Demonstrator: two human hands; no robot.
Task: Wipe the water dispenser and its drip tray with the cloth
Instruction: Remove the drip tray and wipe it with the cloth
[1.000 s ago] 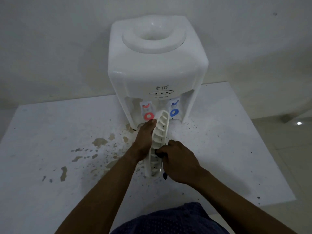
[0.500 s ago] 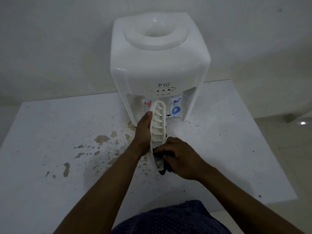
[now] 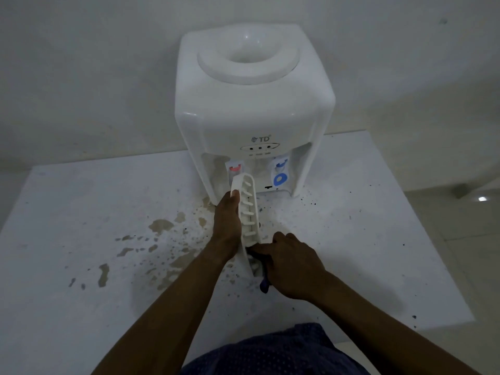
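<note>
Left hand (image 3: pixel 227 220) holds the white slotted drip tray (image 3: pixel 247 209) up on its edge, fingers lying along its left side, thumb hidden. Just right of it, the right hand (image 3: pixel 292 263) grips a dark cloth (image 3: pixel 263 282) and presses it to the tray's near end. Brown stains (image 3: pixel 159 226) spot the white counter (image 3: pixel 81 201) at left. Beyond the tray, at the counter's far edge, stands the white water dispenser (image 3: pixel 251 104).

Water dispenser (image 3: pixel 251 112) ahead; table (image 3: pixel 81 212) room either side.
</note>
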